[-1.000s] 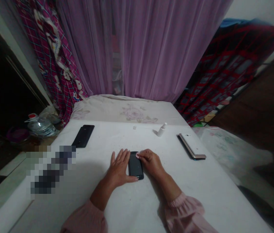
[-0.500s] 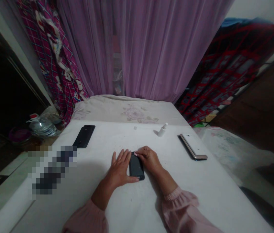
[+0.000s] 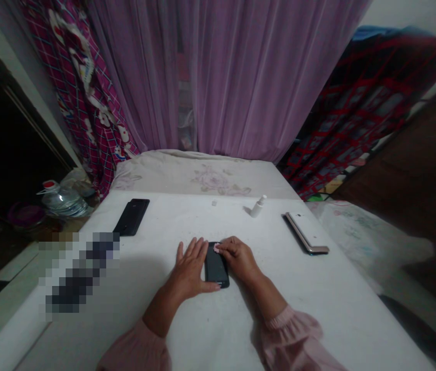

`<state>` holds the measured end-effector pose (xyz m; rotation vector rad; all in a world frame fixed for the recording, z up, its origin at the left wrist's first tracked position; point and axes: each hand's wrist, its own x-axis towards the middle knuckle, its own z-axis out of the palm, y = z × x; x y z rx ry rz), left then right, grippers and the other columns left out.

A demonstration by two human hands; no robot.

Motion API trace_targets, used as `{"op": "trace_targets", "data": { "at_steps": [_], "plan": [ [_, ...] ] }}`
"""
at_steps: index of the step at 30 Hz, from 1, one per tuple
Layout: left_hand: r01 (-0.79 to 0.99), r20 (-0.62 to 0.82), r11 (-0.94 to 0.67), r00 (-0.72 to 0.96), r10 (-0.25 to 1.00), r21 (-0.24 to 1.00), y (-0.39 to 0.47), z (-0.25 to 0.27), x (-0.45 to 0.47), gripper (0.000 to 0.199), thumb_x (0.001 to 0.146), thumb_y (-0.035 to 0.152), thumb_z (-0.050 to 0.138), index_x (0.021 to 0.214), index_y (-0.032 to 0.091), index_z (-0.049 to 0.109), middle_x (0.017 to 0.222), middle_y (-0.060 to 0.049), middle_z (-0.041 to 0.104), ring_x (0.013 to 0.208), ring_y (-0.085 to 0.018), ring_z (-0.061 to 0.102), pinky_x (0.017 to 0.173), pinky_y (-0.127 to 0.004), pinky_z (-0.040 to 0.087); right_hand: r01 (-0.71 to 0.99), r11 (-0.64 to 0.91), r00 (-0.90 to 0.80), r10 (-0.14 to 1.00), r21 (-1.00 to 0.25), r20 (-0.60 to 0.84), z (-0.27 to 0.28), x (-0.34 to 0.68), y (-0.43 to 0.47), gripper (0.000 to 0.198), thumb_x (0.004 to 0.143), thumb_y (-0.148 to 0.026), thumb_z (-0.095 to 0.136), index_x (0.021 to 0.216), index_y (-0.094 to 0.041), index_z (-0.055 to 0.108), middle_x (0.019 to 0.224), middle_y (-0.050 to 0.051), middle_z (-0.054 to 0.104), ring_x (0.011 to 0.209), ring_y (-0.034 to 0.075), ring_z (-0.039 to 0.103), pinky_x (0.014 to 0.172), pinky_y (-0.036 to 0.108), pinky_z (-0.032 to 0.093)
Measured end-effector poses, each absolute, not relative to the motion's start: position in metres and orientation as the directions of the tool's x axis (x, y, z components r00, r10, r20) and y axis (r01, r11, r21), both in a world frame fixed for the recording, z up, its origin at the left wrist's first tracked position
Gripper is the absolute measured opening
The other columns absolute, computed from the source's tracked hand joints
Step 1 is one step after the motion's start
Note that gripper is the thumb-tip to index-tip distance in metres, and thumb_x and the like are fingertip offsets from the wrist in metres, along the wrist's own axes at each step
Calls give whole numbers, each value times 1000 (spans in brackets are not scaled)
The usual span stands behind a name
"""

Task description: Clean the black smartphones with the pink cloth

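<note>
A dark smartphone (image 3: 216,269) lies screen up on the white cloth, its top end pointing away from me. My left hand (image 3: 189,270) rests flat with fingers spread along the phone's left edge, the thumb across its lower end. Between the fingertips of my right hand (image 3: 240,257) is a small pink piece of cloth (image 3: 216,248), pressed on the upper part of the screen. The right fingers are pinched together, and they cover part of the cloth and the phone's upper right edge.
A white spray bottle (image 3: 258,206) stands beyond my right hand. White and silver phones (image 3: 308,233) lie stacked at the right, black ones (image 3: 133,217) at the far left. A tiny clear square (image 3: 214,203) lies farther back. A blurred patch (image 3: 82,270) hides something at the left.
My right hand has moved the pink cloth slightly down the screen from the top edge. My left hand keeps its place against the phone. The view has shifted a little.
</note>
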<state>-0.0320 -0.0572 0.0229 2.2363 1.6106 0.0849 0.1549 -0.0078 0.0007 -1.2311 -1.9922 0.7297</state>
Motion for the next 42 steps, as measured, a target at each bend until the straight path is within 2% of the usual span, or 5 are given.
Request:
{"op": "trace_targets", "data": {
  "at_steps": [5,14,25,34,42],
  "plan": [
    [898,-153,-274,342,927,343,-57,22,-32,106,68,65,64,150,17,19,157,-17,17,145,-34,10,113,-61,1,539,376,-287,923,-754,255,2,149,10,15,82,-18,65,90,-24,76,81,3,66,76,14,63,72,26,51],
    [889,-109,-290,347,931,353,-58,16,-33,106,67,64,65,151,19,18,157,-17,18,145,-34,11,113,-61,1,452,396,-320,908,-800,269,0,166,-50,17,87,-25,60,89,-28,77,78,2,62,72,12,61,66,23,50],
    [906,-169,-269,336,926,328,-57,24,-31,106,67,64,65,151,17,19,157,-17,16,145,-33,9,113,-60,1,523,360,-228,932,-773,280,-1,153,6,16,80,-16,65,88,-25,76,78,3,66,76,15,63,70,26,51],
    [896,-155,-271,341,927,353,-57,18,-32,109,67,64,66,151,16,16,157,-17,16,145,-35,8,113,-61,-1,453,397,-307,910,-798,278,-6,169,-49,17,87,-26,60,91,-28,76,78,2,62,71,12,60,64,23,49],
    [902,-192,-257,337,922,348,-57,24,-31,108,67,61,68,150,14,17,157,-17,14,145,-34,7,113,-61,0,530,355,-233,934,-770,270,-3,155,1,18,81,-15,64,90,-26,76,80,3,65,76,15,62,70,27,50]
  ]
}}
